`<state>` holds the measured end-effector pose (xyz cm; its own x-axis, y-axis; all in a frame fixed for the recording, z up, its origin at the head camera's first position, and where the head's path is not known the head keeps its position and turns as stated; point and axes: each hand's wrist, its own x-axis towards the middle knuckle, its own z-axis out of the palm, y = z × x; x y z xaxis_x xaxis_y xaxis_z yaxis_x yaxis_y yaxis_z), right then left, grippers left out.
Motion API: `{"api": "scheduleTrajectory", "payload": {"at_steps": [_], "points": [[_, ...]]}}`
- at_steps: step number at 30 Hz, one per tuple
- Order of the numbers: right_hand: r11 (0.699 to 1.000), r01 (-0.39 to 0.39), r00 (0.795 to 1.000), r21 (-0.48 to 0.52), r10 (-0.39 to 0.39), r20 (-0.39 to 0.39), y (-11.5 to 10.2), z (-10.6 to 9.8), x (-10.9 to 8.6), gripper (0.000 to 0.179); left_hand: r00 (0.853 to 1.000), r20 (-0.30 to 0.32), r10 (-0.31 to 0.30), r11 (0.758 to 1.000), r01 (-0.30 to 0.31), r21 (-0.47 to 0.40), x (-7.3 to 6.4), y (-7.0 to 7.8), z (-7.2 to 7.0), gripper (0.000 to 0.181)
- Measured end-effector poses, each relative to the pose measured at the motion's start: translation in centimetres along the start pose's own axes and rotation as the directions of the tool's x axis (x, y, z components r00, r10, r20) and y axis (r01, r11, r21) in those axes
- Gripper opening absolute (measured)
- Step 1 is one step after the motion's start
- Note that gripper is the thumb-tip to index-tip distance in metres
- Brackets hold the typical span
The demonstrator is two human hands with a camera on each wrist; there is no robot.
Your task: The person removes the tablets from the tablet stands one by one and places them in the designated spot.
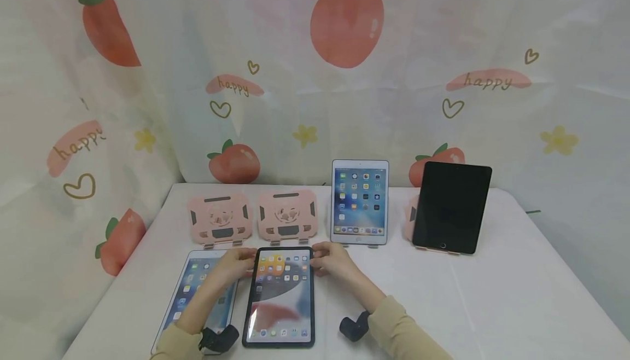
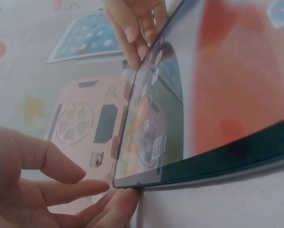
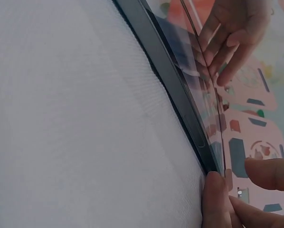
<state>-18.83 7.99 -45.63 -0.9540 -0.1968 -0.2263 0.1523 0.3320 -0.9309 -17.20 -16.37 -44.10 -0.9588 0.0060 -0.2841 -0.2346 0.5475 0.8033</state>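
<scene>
A dark-edged tablet point(image 1: 280, 316) with a lit screen of app icons lies at the front middle of the white-covered table. My left hand point(image 1: 231, 267) is at its far left corner and my right hand point(image 1: 334, 261) at its far right corner. In the left wrist view, fingertips point(image 2: 125, 195) meet the tablet's corner while another finger of that hand stays apart from it. The right wrist view has one fingertip point(image 3: 215, 183) right at the opposite corner, another finger held off the screen. Beneath my left forearm lies a white-framed tablet point(image 1: 184, 289), lit and partly hidden.
Two pink stands point(image 1: 220, 218) with cut-outs are behind the dark-edged tablet. To their right, a white tablet point(image 1: 360, 201) leans upright, lit. A black-screened tablet point(image 1: 453, 207) leans on a pink stand farther right. A fruit-patterned curtain point(image 1: 364, 108) hangs behind the table.
</scene>
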Motion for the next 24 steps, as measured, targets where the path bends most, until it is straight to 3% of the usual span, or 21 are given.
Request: {"api": "scheduleTrajectory", "payload": {"at_steps": [13, 20, 24], "points": [[0.996, 0.053, 0.997, -0.069, -0.049, 0.059, 0.3, -1.1, -0.4, 0.043, 0.995, -0.079, 0.069, 0.995, -0.063, 0.073, 0.3, 0.2, 0.7, 0.041], [0.973, 0.121, 0.991, -0.197, -0.108, 0.075, 0.0, -2.5, -1.0, 0.037, 0.99, -0.062, 0.127, 0.987, -0.12, 0.111, 0.2, 1.0, 1.2, 0.035], [0.952, 0.158, 0.987, -0.261, -0.151, 0.046, -0.1, -3.4, -1.4, 0.033, 0.986, -0.038, 0.16, 0.985, -0.156, 0.074, 0.4, 1.4, 1.7, 0.035]]}}
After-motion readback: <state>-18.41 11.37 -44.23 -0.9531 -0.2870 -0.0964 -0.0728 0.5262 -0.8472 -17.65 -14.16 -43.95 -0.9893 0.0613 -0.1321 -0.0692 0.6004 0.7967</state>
